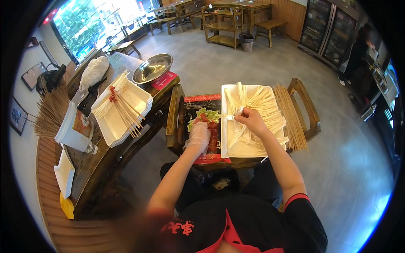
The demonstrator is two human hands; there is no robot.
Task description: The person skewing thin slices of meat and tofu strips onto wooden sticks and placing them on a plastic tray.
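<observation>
My left hand (198, 136), in a clear plastic glove, rests over the red meat strips (213, 134) and the green leaf garnish (211, 115) on a black and red printed sheet; its fingertips are hidden, so its hold cannot be made out. My right hand (251, 120), bare, pinches a small bundle of enoki mushrooms (234, 116) above a white tray (225, 142). More enoki bundles (264, 104) lie across that tray. Wooden skewers (289, 120) lie in a row right of the tray.
On the table at left, stacked white trays (139, 95) hold finished skewers (121, 107) with enoki and red meat. Near them are a steel bowl (153, 68), a plastic tub (74, 126), a plastic bag (95, 72) and upright skewers (52, 110). A person (357, 57) stands far right.
</observation>
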